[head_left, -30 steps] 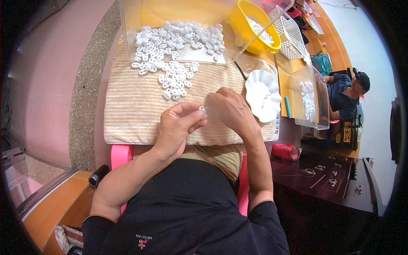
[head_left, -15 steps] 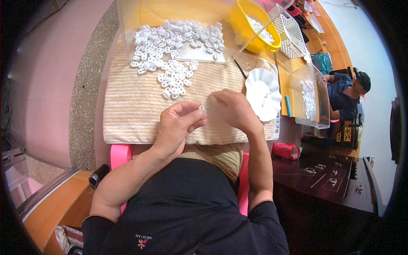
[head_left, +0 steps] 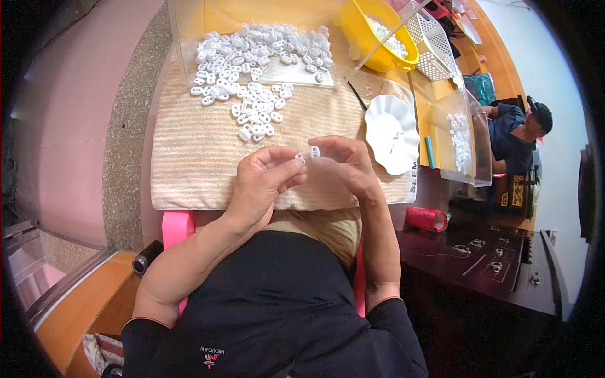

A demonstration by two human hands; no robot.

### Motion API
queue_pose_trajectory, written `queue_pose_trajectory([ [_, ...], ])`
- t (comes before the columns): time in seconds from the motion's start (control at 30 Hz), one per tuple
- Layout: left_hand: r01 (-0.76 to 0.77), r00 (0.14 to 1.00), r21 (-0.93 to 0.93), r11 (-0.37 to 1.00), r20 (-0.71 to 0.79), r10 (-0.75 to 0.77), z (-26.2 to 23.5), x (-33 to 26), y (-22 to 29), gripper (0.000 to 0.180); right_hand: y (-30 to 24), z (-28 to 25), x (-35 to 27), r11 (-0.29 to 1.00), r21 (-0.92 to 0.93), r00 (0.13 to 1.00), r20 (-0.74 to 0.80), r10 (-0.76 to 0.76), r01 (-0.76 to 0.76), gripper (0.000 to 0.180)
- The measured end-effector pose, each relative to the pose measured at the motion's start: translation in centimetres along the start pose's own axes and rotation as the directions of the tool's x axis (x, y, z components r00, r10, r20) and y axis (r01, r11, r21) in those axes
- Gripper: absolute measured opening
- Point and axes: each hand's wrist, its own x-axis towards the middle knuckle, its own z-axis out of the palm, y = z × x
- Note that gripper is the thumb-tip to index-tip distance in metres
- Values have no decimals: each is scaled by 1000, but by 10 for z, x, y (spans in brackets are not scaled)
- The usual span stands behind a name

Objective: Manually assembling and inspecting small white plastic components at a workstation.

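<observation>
My left hand is closed in a pinch over the striped towel. Between its thumb and forefinger sits a small clear-white plastic piece with ring-like openings. Just to its right, my right hand grips a white oval two-holed plastic piece at its fingertips. The two pieces are close together, and I cannot tell whether they touch. Ahead of my hands lies a pile of similar white oval pieces, trailing from a clear tray onto the towel.
Right of my hands stands a white scalloped dish holding small dark bits. A black stick and a blue bar lie nearby. Farther off are a yellow basin, a perforated white basket, a clear bin and a seated person.
My right hand has turned so that a white oval piece now shows at its fingertips, beside the piece in my left hand. The left hand keeps its pinch, nearly in place.
</observation>
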Motion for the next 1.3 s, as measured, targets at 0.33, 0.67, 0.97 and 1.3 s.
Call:
queue_pose_trajectory([
  [0.33, 11, 1000, 28, 1000, 3, -11, -1, 0, 0, 18, 0, 3, -3, 990, 117, 997, 18, 74, -75, 31],
  [0.67, 40, 999, 41, 998, -10, -40, -2, 1, -1, 17, -1, 3, -4, 990, 126, 998, 18, 65, -67, 32],
  [0.97, 33, 999, 41, 999, 7, -34, -3, 1, -2, 16, -4, 4, -6, 991, 117, 998, 17, 66, -67, 31],
  [1.3, 48, 999, 57, 997, 13, -49, -4, 2, -3, 15, -4, 6, -5, 991, 128, 997, 62, 35, -43, 31],
])
